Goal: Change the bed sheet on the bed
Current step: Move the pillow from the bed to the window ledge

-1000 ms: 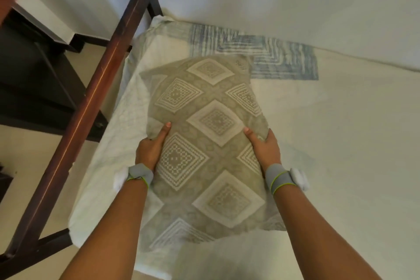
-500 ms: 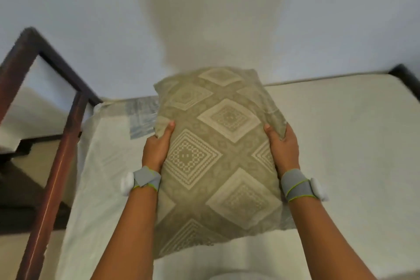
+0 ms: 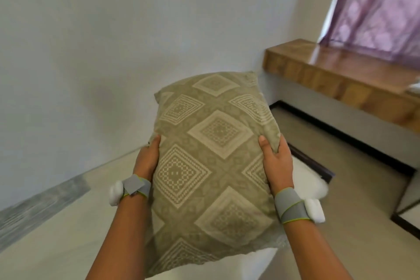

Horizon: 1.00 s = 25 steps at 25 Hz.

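Holding a pillow (image 3: 213, 166) up in the air, above the bed (image 3: 56, 234), with both hands. Left hand (image 3: 147, 159) gripping the left edge of the pillow, thumb lying on the front and fingers hidden behind. Right hand (image 3: 276, 159) gripping the right edge, thumb pressing on the front, fingers wrapped round the side and squeezing the cloth. Pillow showing a tan cover with pale diamond shapes, tilting a little, top end pointing away toward the wall (image 3: 91, 52). Wearing a grey band (image 3: 136, 185) with a white lump on the left wrist and another grey band (image 3: 291, 207) with a white lump on the right wrist. Bed lying below the pillow, covered in a pale sheet, with a grey striped patch (image 3: 38, 209) near the wall on the left. Showing a dark bed frame (image 3: 313, 163) past the right hand. Showing a wooden shelf (image 3: 341, 75) on the right, with a purple curtain (image 3: 381, 7) hanging over it. Floor (image 3: 363, 188) lying between the bed and the shelf.
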Tool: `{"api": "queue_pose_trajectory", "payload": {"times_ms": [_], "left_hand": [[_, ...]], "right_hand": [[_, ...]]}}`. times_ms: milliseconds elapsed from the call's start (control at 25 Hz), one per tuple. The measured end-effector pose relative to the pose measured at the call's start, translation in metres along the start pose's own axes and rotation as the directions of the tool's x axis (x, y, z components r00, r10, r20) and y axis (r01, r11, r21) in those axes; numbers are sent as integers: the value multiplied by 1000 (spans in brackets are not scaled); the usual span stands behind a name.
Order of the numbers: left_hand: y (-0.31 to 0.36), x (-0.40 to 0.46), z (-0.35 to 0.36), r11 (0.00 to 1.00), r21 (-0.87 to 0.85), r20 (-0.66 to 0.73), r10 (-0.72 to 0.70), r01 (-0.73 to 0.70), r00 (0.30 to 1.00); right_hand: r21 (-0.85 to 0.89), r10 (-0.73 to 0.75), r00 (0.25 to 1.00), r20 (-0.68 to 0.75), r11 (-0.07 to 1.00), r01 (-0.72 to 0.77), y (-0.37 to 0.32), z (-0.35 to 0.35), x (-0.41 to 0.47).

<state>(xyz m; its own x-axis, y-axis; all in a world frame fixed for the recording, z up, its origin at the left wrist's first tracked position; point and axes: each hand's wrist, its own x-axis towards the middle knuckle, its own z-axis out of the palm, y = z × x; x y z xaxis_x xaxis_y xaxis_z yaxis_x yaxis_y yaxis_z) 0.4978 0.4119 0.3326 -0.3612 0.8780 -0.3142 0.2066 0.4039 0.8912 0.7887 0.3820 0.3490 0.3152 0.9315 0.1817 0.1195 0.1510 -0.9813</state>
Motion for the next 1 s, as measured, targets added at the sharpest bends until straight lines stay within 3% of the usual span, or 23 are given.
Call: {"api": "queue_pose_trajectory", "payload": {"times_ms": [200,400,520,800,1000], "left_hand": [[104,-25,194,969,174,124,158,-178,980],[188,-11,364,914,230,219,287,-335,933],[219,15,471,895,245,300,295,-372,907],[297,60,662,853,315,378,289,-416,879],[377,93,798,866,258,429,294,-427,854]], "right_hand": [[-47,-13,984,-178,999,4,-14,-186,75],[-83,-4,946,-324,996,-24,13,-316,156],[-96,6,929,-370,994,-45,46,-388,226],[-70,78,889,-452,990,-122,109,-500,366],[-40,37,852,-523,997,-68,127,-571,490]]}}
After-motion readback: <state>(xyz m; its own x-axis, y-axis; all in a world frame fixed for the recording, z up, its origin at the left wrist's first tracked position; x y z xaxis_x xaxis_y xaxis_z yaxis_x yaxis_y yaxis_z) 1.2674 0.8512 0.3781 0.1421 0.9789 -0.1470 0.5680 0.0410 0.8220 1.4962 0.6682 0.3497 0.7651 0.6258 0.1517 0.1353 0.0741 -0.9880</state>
